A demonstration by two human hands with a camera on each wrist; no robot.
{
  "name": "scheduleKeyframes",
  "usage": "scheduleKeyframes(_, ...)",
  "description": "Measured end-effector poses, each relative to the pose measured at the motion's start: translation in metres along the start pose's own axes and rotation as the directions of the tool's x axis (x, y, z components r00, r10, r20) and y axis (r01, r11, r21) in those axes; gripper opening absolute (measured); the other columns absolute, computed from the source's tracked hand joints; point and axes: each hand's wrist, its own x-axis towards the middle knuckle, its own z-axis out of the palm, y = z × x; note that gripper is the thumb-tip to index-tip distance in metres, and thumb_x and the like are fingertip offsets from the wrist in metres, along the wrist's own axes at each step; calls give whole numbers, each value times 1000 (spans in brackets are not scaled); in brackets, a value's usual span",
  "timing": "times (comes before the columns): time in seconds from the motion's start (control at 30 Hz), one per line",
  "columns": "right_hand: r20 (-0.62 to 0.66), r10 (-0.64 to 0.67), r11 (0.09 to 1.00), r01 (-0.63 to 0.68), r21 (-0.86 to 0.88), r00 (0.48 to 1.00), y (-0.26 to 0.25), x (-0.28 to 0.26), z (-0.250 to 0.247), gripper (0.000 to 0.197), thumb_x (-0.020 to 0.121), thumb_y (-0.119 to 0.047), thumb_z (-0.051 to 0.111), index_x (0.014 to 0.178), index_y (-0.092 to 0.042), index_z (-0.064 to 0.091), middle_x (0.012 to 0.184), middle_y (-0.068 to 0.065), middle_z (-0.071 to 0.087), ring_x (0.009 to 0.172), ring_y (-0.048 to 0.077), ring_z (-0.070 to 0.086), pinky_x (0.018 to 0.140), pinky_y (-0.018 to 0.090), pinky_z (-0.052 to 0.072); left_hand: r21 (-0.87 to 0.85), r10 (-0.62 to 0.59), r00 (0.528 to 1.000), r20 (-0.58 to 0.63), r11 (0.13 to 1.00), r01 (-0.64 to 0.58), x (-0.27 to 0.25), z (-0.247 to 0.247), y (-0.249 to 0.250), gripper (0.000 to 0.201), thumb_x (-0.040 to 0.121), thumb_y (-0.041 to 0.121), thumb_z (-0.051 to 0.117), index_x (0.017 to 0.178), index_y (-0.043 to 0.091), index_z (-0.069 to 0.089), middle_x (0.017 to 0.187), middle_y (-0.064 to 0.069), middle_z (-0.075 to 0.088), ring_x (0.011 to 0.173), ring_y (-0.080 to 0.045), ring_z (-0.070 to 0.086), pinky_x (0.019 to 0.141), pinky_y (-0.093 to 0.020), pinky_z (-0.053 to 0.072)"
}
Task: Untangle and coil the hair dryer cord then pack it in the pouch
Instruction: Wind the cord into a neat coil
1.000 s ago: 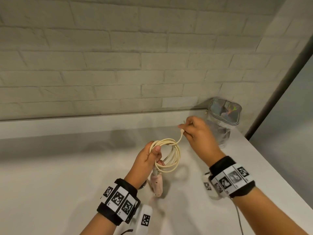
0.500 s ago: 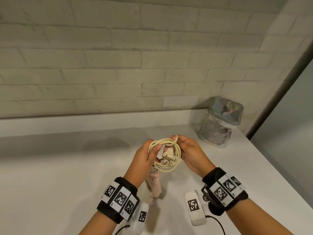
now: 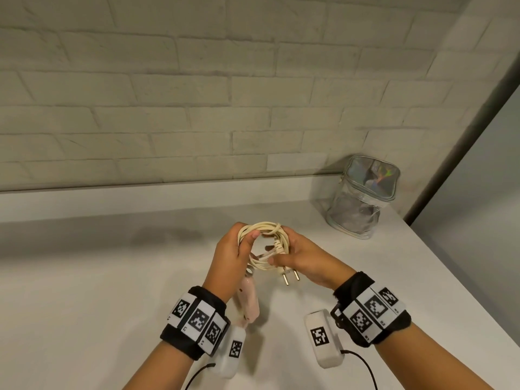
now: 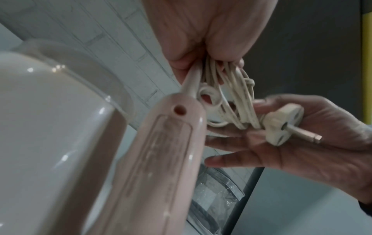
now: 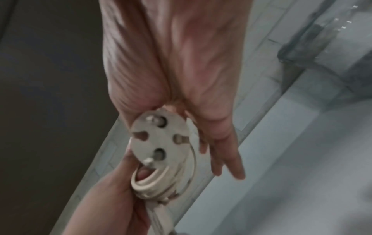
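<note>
White desk (image 3: 84, 277), brick wall behind | left hand (image 3: 229, 254) grip clamped on coiled cord (image 3: 263, 228) above desk centre, dryer (image 3: 249, 302) hanging | right hand (image 3: 304, 258) pinching plug (image 3: 284, 270) | pouch (image 3: 363, 201) far-right corner.

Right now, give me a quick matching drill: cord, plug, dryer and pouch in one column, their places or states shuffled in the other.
Things:
1. coiled cord
2. plug
3. hair dryer
4. pouch

States:
A. stands on the counter by the wall, untouched
B. hangs below the left hand
C. loops gripped by the left hand
D. at the right hand, pins pointing toward the camera

Pairs: 1-C, 2-D, 3-B, 4-A
</note>
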Motion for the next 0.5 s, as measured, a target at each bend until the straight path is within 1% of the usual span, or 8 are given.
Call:
scheduleKeyframes(0.07,36,28,1000,-28,10,999,1,-3,1,63,73,-5,63,128,-25,40,116,18,52,101,23,53,94,48,45,-2,-5,1000,22,1000,5,-1,-2,1,13,90,38,45,80,34,52,69,5,58,62,-16,64,56,-31,51)
scheduleKeyframes(0.13,76,57,998,-60,37,996,2,-4,3,76,79,4,60,139,-25,24,128,12,48,108,21,54,91,47,48,-15,-22,999,40,1000,23,-1,-3,2,13,91,33,46,79,32,52,69,6,59,63,-11,66,53,-27,51)
scheduleKeyframes(0.2,172,85,992,-99,73,981,7,-6,4,80,80,7,59,140,-26,18,129,9,51,99,26,63,82,43,55,-30,-39,997,61,999,41,-1,-6,-1,13,91,32,48,79,28,52,72,5,62,69,-7,68,56,-22,51)
scheduleKeyframes(0.27,284,142,980,-175,93,948,8,-9,8,64,79,5,57,131,-24,32,104,7,67,70,24,69,69,37,57,-34,-32,995,98,999,36,-2,-11,-5,15,89,37,50,81,25,54,80,0,63,79,-10,66,66,-24,52)
scheduleKeyframes(0.33,378,188,957,-255,136,907,13,-11,17,47,79,-1,55,122,-16,44,81,3,72,63,21,69,69,35,55,16,-18,990,138,1000,16,-1,-16,-8,10,90,34,50,84,28,55,91,0,59,87,-8,60,76,-24,49)
scheduleKeyframes(0.4,464,177,920,-314,236,868,18,-12,28,43,83,-4,52,125,-13,45,95,3,71,73,25,71,73,36,57,36,-21,988,152,999,16,1,-19,-7,10,91,29,49,84,32,55,99,7,54,87,0,55,80,-15,43)
scheduleKeyframes(0.47,502,140,893,-327,308,854,24,-11,37,42,88,-9,51,129,-14,44,115,4,65,90,32,68,83,42,55,-14,-53,986,159,998,56,5,-21,-6,11,90,31,49,83,29,58,101,8,52,89,-4,56,85,-21,44)
scheduleKeyframes(0.5,496,128,885,-325,333,859,28,-11,42,42,89,-11,51,130,-12,43,118,7,63,96,35,66,87,44,53,-14,-62,984,168,998,65,7,-21,-8,13,90,31,50,82,27,58,102,7,52,92,-7,55,87,-24,43)
